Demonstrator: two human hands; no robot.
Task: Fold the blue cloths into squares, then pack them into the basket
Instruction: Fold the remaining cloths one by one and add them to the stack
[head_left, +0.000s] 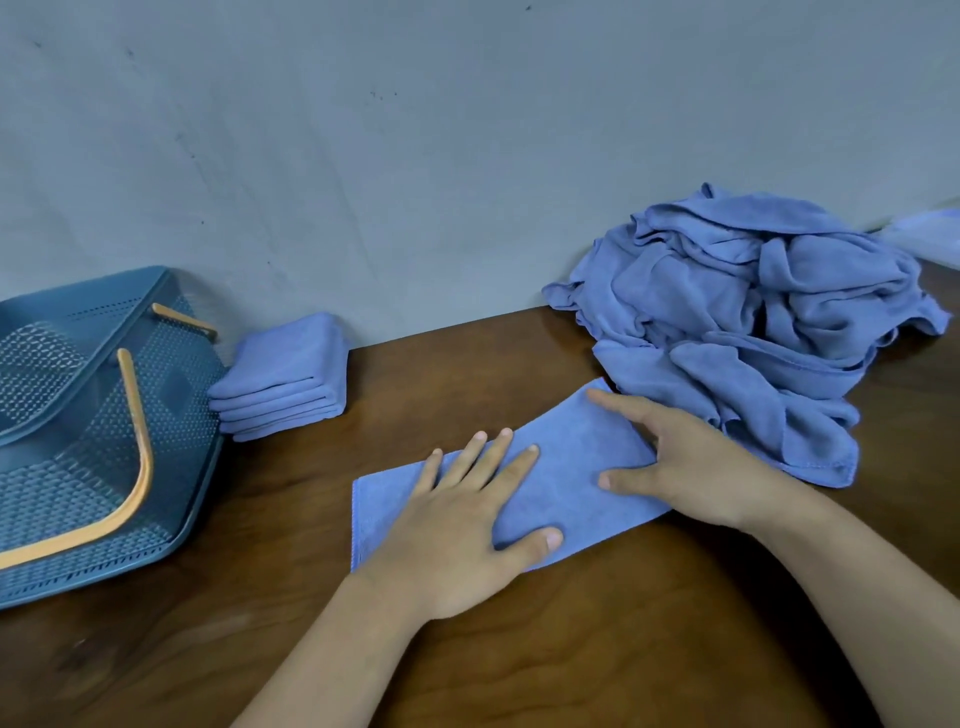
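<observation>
A long folded blue cloth (569, 457) is lying flat on the brown table (519, 654), to the right of the basket (176, 400) and well apart from it. Both hands are pressing it down. The left hand (457, 530) is lying palm-down on the end nearer the basket, with its fingers straight and spread and its thumb out to the side. The right hand (696, 467) is covering the end farther from the basket, with its forefinger stretching along the cloth's back edge and its thumb lying flat. Its other fingers are hiding behind the hand, so how they are lying cannot be told. Neither hand is gripping anything that shows. The palms are covering much of the cloth, so its layers cannot be counted.

The picture's left edge is cutting off the basket. Only a perforated blue wall, part of the rim and two orange handles (137, 441) are showing.

A stack of folded cloths (285, 374) is sitting just beside the basket's right wall, and whether they are touching is unclear. A heap of unfolded cloths (753, 322) is lying farthest from the basket, past the right hand, which is hiding whether the heap meets the flat cloth. Beyond the heap, a pale blue shape (930, 228) is being cut off at the picture's edge and is too blurred to identify.
</observation>
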